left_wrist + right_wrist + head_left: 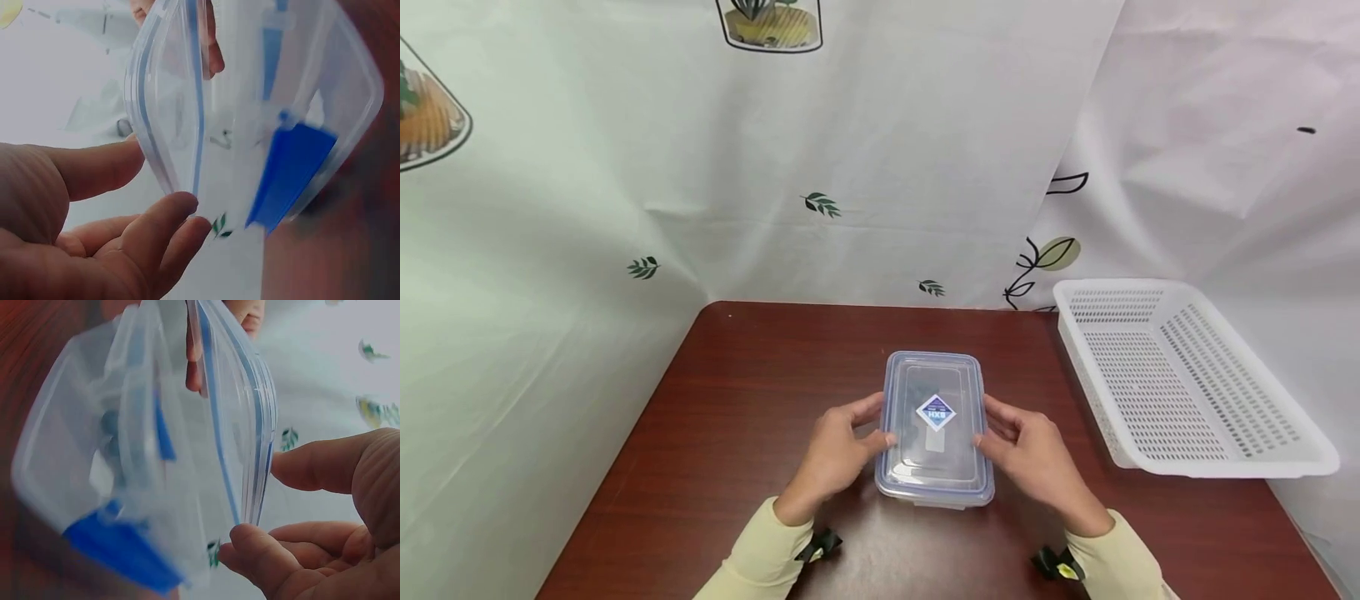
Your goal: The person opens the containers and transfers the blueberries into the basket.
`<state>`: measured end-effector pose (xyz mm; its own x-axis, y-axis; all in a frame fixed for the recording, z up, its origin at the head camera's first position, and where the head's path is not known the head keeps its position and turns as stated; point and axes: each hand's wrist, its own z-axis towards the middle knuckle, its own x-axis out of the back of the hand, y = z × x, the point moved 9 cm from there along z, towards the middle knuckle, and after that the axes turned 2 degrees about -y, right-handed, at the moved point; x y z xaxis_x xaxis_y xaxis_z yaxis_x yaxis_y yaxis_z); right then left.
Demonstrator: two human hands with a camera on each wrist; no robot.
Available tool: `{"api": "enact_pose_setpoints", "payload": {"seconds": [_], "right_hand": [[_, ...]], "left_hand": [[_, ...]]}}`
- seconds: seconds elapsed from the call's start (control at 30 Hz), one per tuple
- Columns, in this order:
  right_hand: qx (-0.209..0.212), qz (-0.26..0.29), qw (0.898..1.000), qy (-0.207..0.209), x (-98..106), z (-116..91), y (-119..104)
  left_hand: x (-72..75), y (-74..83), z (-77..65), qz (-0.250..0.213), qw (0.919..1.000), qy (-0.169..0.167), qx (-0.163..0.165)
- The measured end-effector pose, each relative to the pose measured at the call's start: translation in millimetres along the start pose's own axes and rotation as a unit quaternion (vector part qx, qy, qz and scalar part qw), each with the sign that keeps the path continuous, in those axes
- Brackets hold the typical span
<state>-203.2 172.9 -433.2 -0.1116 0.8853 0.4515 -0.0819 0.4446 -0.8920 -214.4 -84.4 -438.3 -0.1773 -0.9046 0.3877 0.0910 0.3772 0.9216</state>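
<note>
A clear plastic lid (955, 375) with a blue sealing strip and a diamond-shaped label (936, 412) is pinched along its long sides by both hands. My left hand (838, 446) grips its left edge between thumb and fingers; my right hand (1033, 450) does the same on the right. Both wrist views show a gap between the lid (165, 94) and the clear food container (56, 444) below. Blue latches (294, 169) hang out from the container's sides. Through its wall in the right wrist view, small dark round shapes (111, 434) show, too blurred to name.
A white perforated plastic basket (1120, 454) stands on the right side of the dark red-brown table (760, 375). Patterned white cloth (880, 150) hangs behind the table and along its sides.
</note>
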Motion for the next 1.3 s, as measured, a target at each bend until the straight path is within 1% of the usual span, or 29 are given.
{"api": "enact_pose_setpoints", "payload": {"seconds": [0.07, 0.17, 0.3, 0.37, 0.47, 0.53, 0.63, 0.7, 0.8, 0.93, 1.1, 1.3], "right_hand": [[0.010, -0.003, 1.000, -0.007, -6, 1, -10], [0.027, -0.010, 0.999, -0.018, -20, 5, -26], [0.060, -0.007, 0.998, -0.035, -47, 14, -49], [0.076, 0.009, 0.996, -0.051, -64, 19, -61], [0.083, 0.022, 0.994, -0.072, -91, 26, -75], [0.083, 0.037, 0.992, -0.091, -110, 31, -82], [0.075, 0.060, 0.989, -0.116, -139, 37, -88], [0.058, 0.088, 0.985, -0.136, -159, 41, -88], [0.022, 0.120, 0.980, -0.155, -185, 45, -86], [-0.021, 0.137, 0.977, -0.162, -209, 49, -84], [-0.042, 0.130, 0.977, -0.165, -225, 53, -83], [-0.061, 0.139, 0.972, -0.177, -239, 55, -76]], "left_hand": [[11.0, 0.3, -2.5, -0.005, 0.9999, 0.006, 0.009], [31.6, -0.3, -7.7, -0.004, 0.9995, 0.017, 0.024], [64.6, -3.0, -16.5, 0.012, 0.9983, 0.029, 0.049], [81.2, -6.8, -21.1, 0.020, 0.9973, 0.031, 0.064], [104.7, -16.2, -27.5, 0.035, 0.9947, 0.035, 0.089], [119.2, -25.4, -31.9, 0.044, 0.9925, 0.040, 0.106], [137.8, -42.9, -37.8, 0.058, 0.9887, 0.045, 0.131], [146.9, -56.0, -40.8, 0.064, 0.9868, 0.046, 0.142], [156.0, -74.6, -44.6, 0.076, 0.9837, 0.047, 0.156], [162.3, -95.4, -48.8, 0.076, 0.9800, 0.051, 0.177], [164.6, -113.4, -50.4, 0.069, 0.9763, 0.055, 0.197], [160.6, -126.3, -50.5, 0.058, 0.9746, 0.055, 0.209]]}}
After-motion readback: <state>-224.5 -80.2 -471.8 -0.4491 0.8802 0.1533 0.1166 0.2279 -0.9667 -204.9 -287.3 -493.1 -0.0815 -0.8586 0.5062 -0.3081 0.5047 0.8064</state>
